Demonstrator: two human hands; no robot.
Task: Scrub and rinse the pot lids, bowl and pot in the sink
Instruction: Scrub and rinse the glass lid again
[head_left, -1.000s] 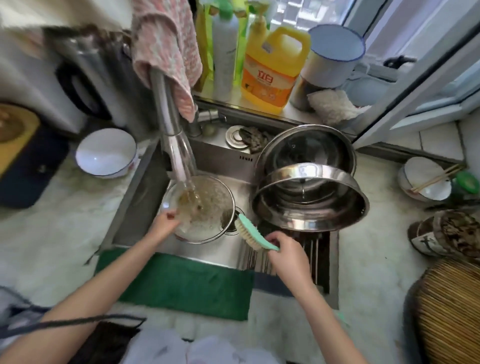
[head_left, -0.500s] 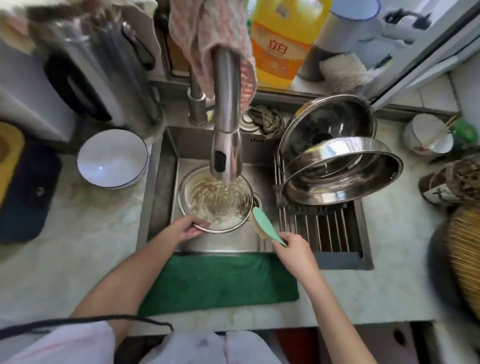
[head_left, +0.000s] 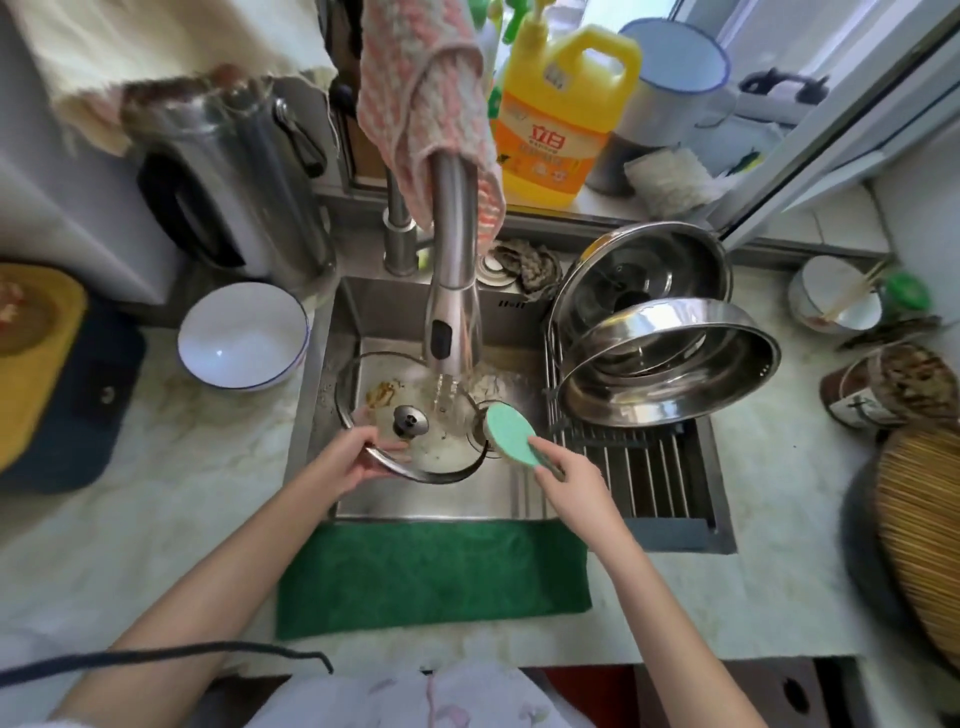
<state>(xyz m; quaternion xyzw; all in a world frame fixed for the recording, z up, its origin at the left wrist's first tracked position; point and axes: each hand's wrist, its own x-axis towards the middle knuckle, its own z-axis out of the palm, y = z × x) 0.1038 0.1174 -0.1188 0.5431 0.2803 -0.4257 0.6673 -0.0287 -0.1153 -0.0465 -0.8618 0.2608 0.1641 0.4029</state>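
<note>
We see the left hand (head_left: 353, 460) grasping the near left rim of a glass lid (head_left: 447, 452), thumb on top and fingers curled under the edge. The lid sits low in the sink (head_left: 431, 501), knob (head_left: 409, 420) facing up and tilted a little toward us. There is a brown smear on its far left part. Water runs from the faucet (head_left: 452, 291) onto the lid's far right side.

The right hand (head_left: 574, 480) is clenched around the handle of a green brush (head_left: 511, 434). The brush head is just at the lid's right rim; we cannot tell whether the bristles touch the glass.

A rack (head_left: 639, 467) spans the right part of the sink. On it a steel pot (head_left: 670, 364) lies tipped on its side with its opening toward us, and a steel lid (head_left: 639, 270) leans upright right behind it, touching or nearly so. Neither hand is near them.

A white bowl (head_left: 243, 336) with a blue rim stands upright on the surface (head_left: 156, 519) to the left of the sink, apart from the left hand. A green cloth (head_left: 431, 577) lies flat along the sink's front edge, between the two forearms. A pink towel (head_left: 426, 104) hangs over the top of the faucet. Behind it on the ledge stands a yellow bottle (head_left: 558, 119), with a white mug (head_left: 670, 78) just to its right. A steel kettle (head_left: 234, 171) stands at the back left of the surface.
</note>
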